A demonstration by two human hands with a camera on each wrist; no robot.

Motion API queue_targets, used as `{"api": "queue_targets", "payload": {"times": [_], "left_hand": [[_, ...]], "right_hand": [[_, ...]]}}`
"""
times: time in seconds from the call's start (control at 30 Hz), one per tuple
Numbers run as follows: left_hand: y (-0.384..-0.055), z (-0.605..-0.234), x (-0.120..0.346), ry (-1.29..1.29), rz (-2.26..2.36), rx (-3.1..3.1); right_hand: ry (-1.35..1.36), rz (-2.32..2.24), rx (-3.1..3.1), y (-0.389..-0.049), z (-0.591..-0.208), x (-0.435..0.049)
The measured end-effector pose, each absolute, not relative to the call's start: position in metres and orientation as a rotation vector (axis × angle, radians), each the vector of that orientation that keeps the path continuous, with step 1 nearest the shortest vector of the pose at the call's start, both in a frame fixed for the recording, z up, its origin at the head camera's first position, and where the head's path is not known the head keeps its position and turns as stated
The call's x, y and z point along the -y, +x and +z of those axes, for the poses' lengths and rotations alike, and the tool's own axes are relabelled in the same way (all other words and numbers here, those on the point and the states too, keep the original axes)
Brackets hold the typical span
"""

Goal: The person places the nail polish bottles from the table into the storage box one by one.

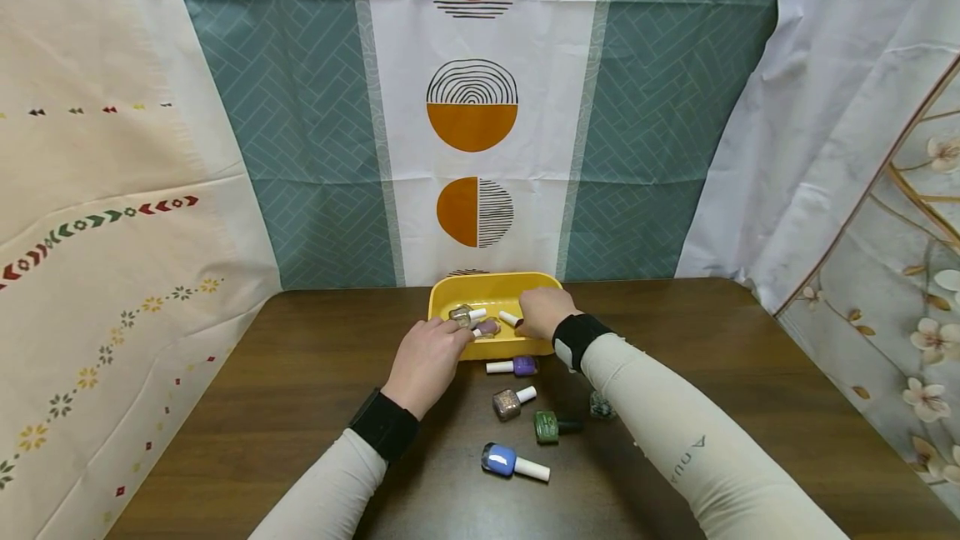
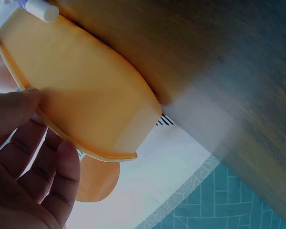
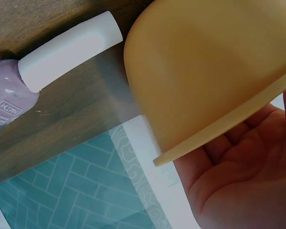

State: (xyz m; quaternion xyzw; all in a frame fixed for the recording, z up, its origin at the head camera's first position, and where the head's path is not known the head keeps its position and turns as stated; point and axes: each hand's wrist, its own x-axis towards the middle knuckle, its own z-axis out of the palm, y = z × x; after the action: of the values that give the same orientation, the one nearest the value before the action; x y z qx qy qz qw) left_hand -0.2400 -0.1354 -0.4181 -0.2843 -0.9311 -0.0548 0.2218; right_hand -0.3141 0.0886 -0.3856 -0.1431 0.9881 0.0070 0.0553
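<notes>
A yellow plastic tray (image 1: pixel 495 348) stands at the back of the table. My left hand (image 1: pixel 429 361) pinches its front left rim; in the left wrist view the thumb (image 2: pixel 14 107) presses the outer wall, the fingers inside. My right hand (image 1: pixel 545 312) reaches over the right side into the tray. Its fingers hold a nail polish bottle with a white cap (image 1: pixel 510 319); the hand covers most of the bottle. Beside it in the tray lie a mauve bottle (image 1: pixel 489 327) and a clear gold one (image 1: pixel 461 316). The right wrist view shows that hand (image 3: pixel 248 167) behind the tray wall.
In front of the tray lie nail polish bottles: purple (image 1: pixel 525 366), brown glitter (image 1: pixel 507 404), green (image 1: pixel 547 427) and blue (image 1: pixel 499 458). A dark glitter one (image 1: pixel 601 405) is partly behind the right sleeve. A lilac bottle (image 3: pixel 14 95) shows on the table in the right wrist view.
</notes>
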Motion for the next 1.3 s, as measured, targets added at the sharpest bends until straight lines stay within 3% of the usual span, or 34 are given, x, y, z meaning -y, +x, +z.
{"api": "queue_targets", "payload": {"times": [0.93,1.3], "left_hand": [[-0.240,-0.418,0.136,-0.789,-0.132,2.572],[-0.242,-0.421,0.137,-0.798,-0.146,2.537]], "right_hand": [[-0.495,-0.015,-3.019,-0.319,-0.384,-0.093],[-0.720,-0.145,-3.142,-0.298,-0.371,-0.113]]}}
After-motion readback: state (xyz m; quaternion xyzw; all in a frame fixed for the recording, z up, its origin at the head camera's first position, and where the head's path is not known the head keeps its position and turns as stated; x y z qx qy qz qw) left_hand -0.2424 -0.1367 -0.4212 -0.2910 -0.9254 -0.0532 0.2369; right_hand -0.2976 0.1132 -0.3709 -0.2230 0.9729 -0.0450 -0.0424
